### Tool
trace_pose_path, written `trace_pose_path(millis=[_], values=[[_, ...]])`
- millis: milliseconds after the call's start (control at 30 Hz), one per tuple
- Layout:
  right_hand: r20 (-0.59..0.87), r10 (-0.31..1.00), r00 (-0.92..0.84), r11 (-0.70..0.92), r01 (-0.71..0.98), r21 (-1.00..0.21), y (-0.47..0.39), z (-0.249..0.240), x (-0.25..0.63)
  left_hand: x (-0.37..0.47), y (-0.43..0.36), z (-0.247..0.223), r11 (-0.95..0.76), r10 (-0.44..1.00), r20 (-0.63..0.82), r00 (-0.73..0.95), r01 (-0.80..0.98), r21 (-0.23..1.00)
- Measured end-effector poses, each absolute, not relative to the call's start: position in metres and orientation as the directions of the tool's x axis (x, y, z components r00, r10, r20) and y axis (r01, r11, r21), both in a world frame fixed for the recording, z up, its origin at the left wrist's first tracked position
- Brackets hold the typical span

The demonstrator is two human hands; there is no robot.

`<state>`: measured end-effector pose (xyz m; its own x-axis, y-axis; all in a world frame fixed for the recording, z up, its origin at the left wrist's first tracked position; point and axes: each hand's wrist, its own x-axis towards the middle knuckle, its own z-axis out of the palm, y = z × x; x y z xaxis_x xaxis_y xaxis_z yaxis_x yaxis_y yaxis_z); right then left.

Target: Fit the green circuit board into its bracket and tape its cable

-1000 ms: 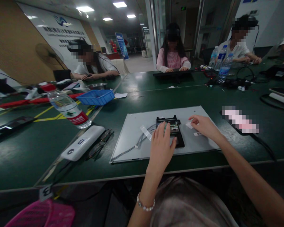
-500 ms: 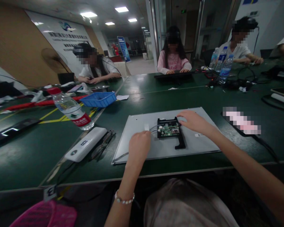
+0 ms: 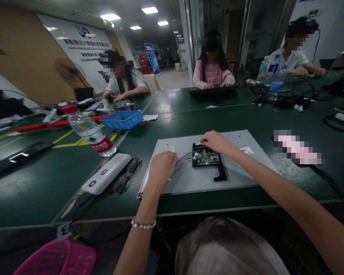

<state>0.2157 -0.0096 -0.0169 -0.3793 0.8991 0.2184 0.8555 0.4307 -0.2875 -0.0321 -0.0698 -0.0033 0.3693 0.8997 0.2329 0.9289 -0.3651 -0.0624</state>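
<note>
A flat grey panel [image 3: 189, 183] lies on the green table, bearing a black bracket [image 3: 221, 173] with a green circuit board [image 3: 206, 158]. Thin grey cables [image 3: 184, 158] run from the board's left side towards my left hand [image 3: 162, 166]. That hand is closed above the panel's left part, with a small whitish strip [image 3: 172, 148] at its fingertips; what it grips is hidden. My right hand [image 3: 216, 141] is closed in a pinch at the bracket's top edge. Something pale shows by its fingertips, too small to name.
Left of the panel lie glasses [image 3: 127, 175], a white power bank [image 3: 107, 173] and a tilted water bottle [image 3: 93, 133]. A blue tray [image 3: 122, 119] sits farther back. A phone [image 3: 296, 149] with a cable lies right. Several people sit around the table.
My right hand has moved left along the bracket's top edge, its fingers drawing together. My left hand has shifted slightly left and up, and the cables now bow more. The view has swung slightly left.
</note>
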Motion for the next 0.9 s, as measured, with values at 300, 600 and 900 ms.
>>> trace_pose_path(millis=[300, 600, 900], values=[[0.224, 0.828, -0.514, 0.560, 0.750, -0.351, -0.001, -0.020, 0.222, -0.030, -0.070, -0.004, -0.397, 0.889, 0.245, 0.386, 0.918, -0.009], [0.220, 0.852, -0.476, 0.524, 0.768, -0.368, 0.008, -0.027, 0.205, -0.034, -0.071, -0.009, -0.416, 0.873, 0.282, 0.398, 0.909, 0.004], [0.286, 0.901, -0.327, 0.396, 0.889, -0.230, -0.015, -0.005, 0.259, -0.033, -0.075, -0.006, -0.413, 0.868, 0.314, 0.385, 0.910, 0.028]])
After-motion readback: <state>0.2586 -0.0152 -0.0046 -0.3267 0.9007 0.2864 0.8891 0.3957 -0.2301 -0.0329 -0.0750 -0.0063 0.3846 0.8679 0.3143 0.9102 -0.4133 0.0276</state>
